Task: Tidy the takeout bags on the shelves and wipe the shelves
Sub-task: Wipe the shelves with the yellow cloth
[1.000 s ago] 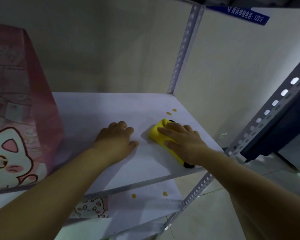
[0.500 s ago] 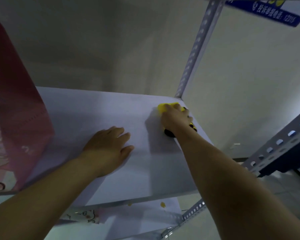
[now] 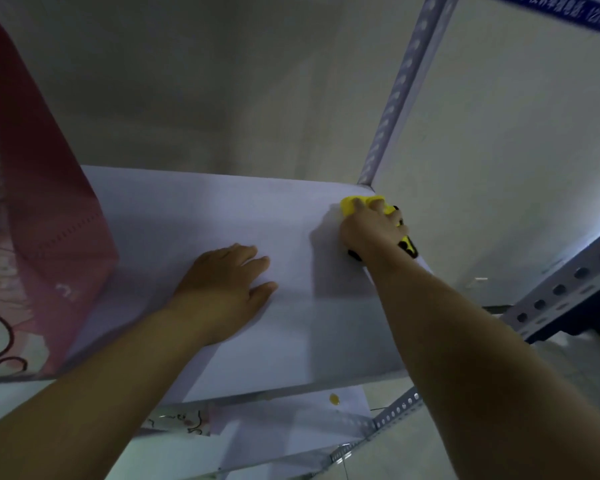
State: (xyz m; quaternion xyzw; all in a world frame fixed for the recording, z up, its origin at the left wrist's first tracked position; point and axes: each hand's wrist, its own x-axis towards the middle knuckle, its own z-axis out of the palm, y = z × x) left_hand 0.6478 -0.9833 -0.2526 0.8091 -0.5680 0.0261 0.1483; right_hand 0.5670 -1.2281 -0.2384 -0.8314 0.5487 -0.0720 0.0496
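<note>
Moved since a second ago: right hand (image 3: 371, 230) and yellow sponge (image 3: 352, 204), from the front right of the upper shelf (image 3: 187, 209) to its back right corner; two marks seen earlier near that corner no longer show. Far left: pink takeout bag (image 3: 42, 202), upright on the upper shelf, cartoon print to the front, untouched. Below it, on the lower shelf (image 3: 291, 431): second printed bag (image 3: 177, 419), largely hidden by the left forearm. Centre: left hand (image 3: 222, 289), palm down, fingers straight and flat on the upper shelf, holding nothing, apparently bracing. Right of centre, lower shelf: one yellowish spot (image 3: 334, 399), not yet wiped. Right: right hand with fingers curled over the yellow sponge, pressing it down; its long axis runs roughly front to back along the shelf's right edge, with black parts showing at the wrist end. Just behind: perforated upright post (image 3: 395, 109), closing off travel rearward; the next stroke therefore probably runs leftward or forward, with the left hand in the leftward path and the bag beyond it. Far right: neighbouring rack (image 3: 568, 289); overhead, blue label (image 3: 568, 12), text blurred.
</note>
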